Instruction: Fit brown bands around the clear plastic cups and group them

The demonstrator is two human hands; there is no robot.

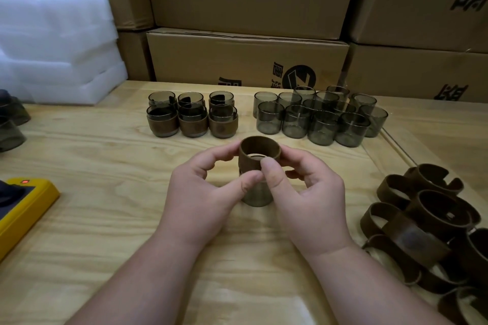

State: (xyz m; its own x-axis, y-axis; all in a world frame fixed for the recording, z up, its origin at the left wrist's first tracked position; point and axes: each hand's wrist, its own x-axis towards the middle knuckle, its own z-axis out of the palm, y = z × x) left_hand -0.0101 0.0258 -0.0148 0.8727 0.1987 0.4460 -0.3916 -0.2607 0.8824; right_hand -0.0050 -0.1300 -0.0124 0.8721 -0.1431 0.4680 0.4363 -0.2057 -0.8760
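Both hands, left (208, 192) and right (309, 190), pinching 1 brown band (258, 153) seated on top of a clear cup (257, 192) at table (105, 155) centre. Risks: uneven pressing, band cocking and jamming; cup tipping; thumbs slipping off.

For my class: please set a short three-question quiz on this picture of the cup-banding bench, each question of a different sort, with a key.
1. True or false: the brown band held in both hands already sits at the bottom of the cup.
2. Which group stands further to the right on the table? A. banded cups B. bare cups
3. Fill in: the pile of loose bands lies beside the person's ____ hand.

Key
1. False: it is around the cup's top.
2. B
3. right; the right hand is nearest, the left hand further off.
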